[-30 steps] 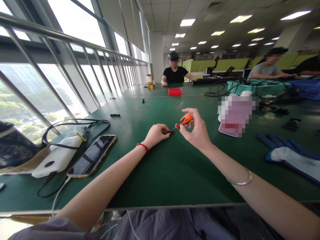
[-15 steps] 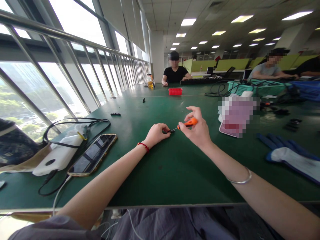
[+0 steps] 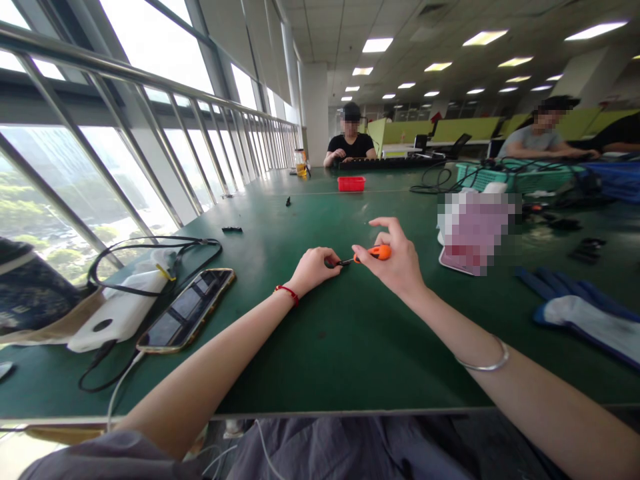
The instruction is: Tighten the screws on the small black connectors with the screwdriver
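My left hand (image 3: 315, 269) rests on the green table (image 3: 320, 347), its thumb and fingers pinched on a small dark part (image 3: 332, 263). An orange screwdriver (image 3: 379, 253) is in my right hand (image 3: 397, 263), gripped at the handle between thumb and fingers, with the index finger raised. The handle lies nearly level, and the metal shaft points left, its tip at the dark part beside my left fingertips. Exactly how the tip meets the part is too small to make out.
A phone (image 3: 187, 310), white power bank (image 3: 120, 313) and cables lie left. A pinkish phone (image 3: 465, 247) and blue-white glove (image 3: 590, 320) lie right. Beyond are a red tray (image 3: 351, 183), green basket (image 3: 520, 177) and a person (image 3: 350, 143) across the table.
The screwdriver handle has dropped from a slant to nearly level, and my right hand has shifted slightly lower. The person opposite has brought their hands together over a long black object.
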A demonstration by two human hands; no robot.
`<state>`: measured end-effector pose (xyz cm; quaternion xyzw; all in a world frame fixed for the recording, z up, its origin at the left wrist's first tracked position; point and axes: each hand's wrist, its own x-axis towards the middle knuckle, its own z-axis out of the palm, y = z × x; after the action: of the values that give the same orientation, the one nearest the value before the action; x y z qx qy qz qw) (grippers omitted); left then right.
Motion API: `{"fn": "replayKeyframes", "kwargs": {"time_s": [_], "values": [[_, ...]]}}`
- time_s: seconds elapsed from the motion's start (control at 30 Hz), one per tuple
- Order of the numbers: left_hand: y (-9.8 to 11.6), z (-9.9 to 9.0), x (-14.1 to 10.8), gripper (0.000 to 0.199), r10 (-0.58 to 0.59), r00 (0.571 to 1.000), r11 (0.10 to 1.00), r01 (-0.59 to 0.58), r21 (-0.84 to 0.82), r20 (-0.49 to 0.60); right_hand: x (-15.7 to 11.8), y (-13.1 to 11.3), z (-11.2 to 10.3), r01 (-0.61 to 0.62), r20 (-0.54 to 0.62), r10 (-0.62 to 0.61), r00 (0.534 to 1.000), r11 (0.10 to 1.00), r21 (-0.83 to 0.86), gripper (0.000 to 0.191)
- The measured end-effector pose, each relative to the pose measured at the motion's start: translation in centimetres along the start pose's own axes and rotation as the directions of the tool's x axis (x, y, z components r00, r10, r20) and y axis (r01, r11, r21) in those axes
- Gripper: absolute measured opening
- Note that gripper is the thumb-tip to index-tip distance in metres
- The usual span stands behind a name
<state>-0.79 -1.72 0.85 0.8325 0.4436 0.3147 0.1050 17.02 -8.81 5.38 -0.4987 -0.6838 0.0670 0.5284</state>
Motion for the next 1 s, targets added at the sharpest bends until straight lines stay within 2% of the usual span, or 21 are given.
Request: {"fn": "replayKeyframes", "kwargs": {"time_s": [0.07, 0.17, 0.3, 0.33, 0.47, 0.57, 0.6, 0.7, 0.8, 1.0], "values": [[0.02, -0.01, 0.01, 0.011, -0.011, 1.000, 1.000, 0.011, -0.003, 0.005, -0.06, -0.14, -0.04, -0.017, 0.024, 0.018, 1.000, 0.999, -0.028, 0.031], [0.06, -0.03, 0.03, 0.012, -0.018, 1.000, 1.000, 0.018, -0.012, 0.005, -0.09, 0.01, 0.03, 0.006, 0.024, -0.006, 1.000, 1.000, 0.005, 0.025], [0.20, -0.12, -0.01, 0.012, -0.005, 1.000, 1.000, 0.005, -0.012, 0.009, 0.03, 0.40, 0.20, 0.020, -0.014, -0.020, 1.000, 0.999, 0.045, 0.053], [0.25, -0.15, -0.03, 0.012, -0.006, 1.000, 1.000, 0.006, -0.010, 0.007, 0.05, 0.38, 0.20, 0.006, -0.024, -0.006, 1.000, 1.000, 0.028, 0.055], [0.33, -0.19, -0.07, 0.012, -0.021, 1.000, 1.000, 0.021, -0.010, 0.008, -0.08, -0.11, 0.03, -0.038, -0.006, 0.038, 0.999, 0.999, -0.015, 0.024], [0.23, -0.09, -0.03, 0.012, -0.013, 1.000, 1.000, 0.013, -0.009, 0.004, -0.21, -0.25, -0.05, -0.008, 0.043, 0.007, 0.999, 1.000, 0.020, 0.017], [0.18, -0.05, -0.01, 0.012, -0.010, 1.000, 1.000, 0.010, -0.009, 0.002, -0.21, -0.17, -0.03, 0.011, 0.048, -0.013, 0.999, 0.999, 0.035, 0.017], [0.10, 0.03, 0.04, 0.011, -0.003, 1.000, 1.000, 0.003, -0.014, -0.002, -0.13, 0.21, 0.17, 0.074, 0.013, -0.076, 0.997, 0.994, 0.081, 0.042], [0.15, -0.02, 0.04, 0.011, 0.002, 1.000, 1.000, -0.003, -0.016, -0.006, -0.08, 0.39, 0.35, 0.067, -0.017, -0.066, 0.998, 0.995, 0.074, 0.051], [0.29, -0.17, -0.07, 0.011, -0.011, 1.000, 1.000, 0.011, -0.027, 0.004, -0.24, -0.07, -0.01, 0.011, 0.094, -0.013, 0.995, 1.000, 0.025, 0.020]]}}
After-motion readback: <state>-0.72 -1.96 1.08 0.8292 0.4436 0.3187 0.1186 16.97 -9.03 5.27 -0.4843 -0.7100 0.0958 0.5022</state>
